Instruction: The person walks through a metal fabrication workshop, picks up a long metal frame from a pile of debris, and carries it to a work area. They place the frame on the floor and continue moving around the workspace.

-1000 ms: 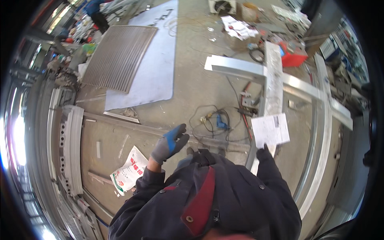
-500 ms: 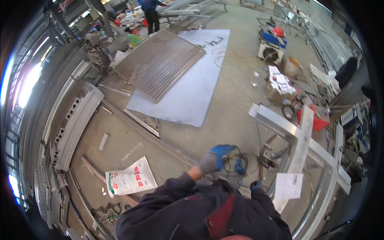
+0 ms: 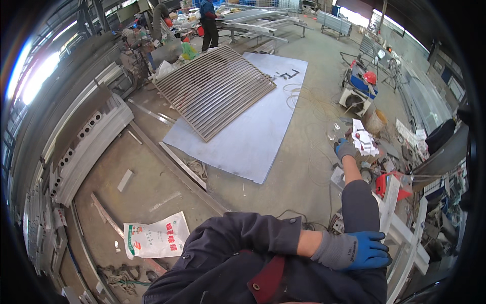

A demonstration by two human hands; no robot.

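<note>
My left hand (image 3: 354,251), in a grey and blue work glove, lies across my right upper arm with its fingers stretched and spread, holding nothing. My right arm reaches far forward. At its end my gloved right hand (image 3: 346,148) is beside a box topped with white papers (image 3: 365,139); its fingers look apart, and no held thing shows. A small red item (image 3: 358,135) lies on the papers. Just beyond the right hand, clear plastic-looking items (image 3: 333,130) sit on the floor. Below my right arm, a welded metal frame (image 3: 405,230) is partly covered by my body.
A slatted metal panel (image 3: 217,91) lies on a pale blue sheet (image 3: 243,152). Long metal profiles (image 3: 96,152) are stacked at left. A white printed sack (image 3: 157,235) and loose bars lie on the floor. A red case (image 3: 394,187) stands at right. Another person (image 3: 208,25) works far off.
My right hand has gone from beside the metal frame forward to the paper-topped box. My left hand has moved right, from above the floor cables onto my right arm. The view has shifted.
</note>
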